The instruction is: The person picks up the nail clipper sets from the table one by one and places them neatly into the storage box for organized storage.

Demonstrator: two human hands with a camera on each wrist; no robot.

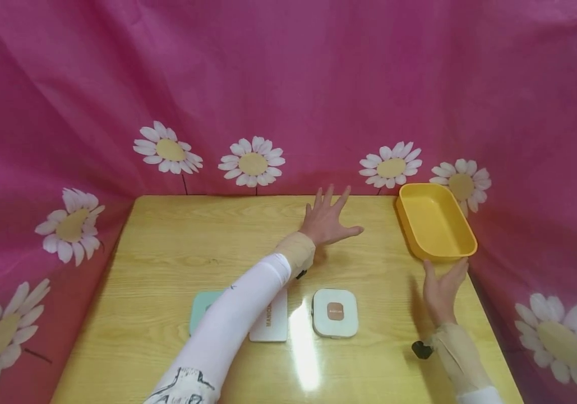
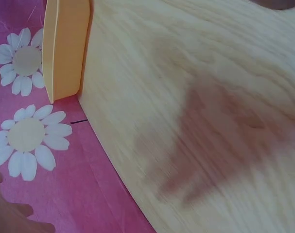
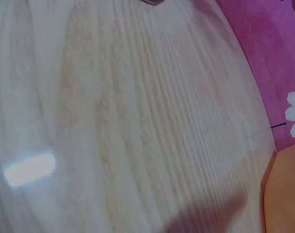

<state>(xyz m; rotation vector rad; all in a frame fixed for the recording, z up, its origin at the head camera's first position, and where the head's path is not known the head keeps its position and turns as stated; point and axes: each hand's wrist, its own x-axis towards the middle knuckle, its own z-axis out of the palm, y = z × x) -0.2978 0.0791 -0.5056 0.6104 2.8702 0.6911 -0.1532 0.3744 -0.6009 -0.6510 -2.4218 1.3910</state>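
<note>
A yellow rectangular tray point(image 1: 432, 221) with raised walls sits at the table's back right corner; its side wall point(image 2: 69, 48) shows in the left wrist view. My right hand point(image 1: 442, 292) is at the tray's near edge, fingertips right at the rim, with fingers extended. My left hand point(image 1: 326, 221) reaches over the back middle of the table, fingers spread and holding nothing. In the left wrist view, some of its fingers point(image 2: 13, 213) show at the lower left.
A square white case point(image 1: 335, 313) with a brown label lies at the front middle. Left of it is a white box point(image 1: 273, 322) lettered along its face, then a mint-green item point(image 1: 202, 308), both partly hidden by my left sleeve. A pink flowered curtain point(image 1: 288, 84) borders the wooden table point(image 1: 167, 241).
</note>
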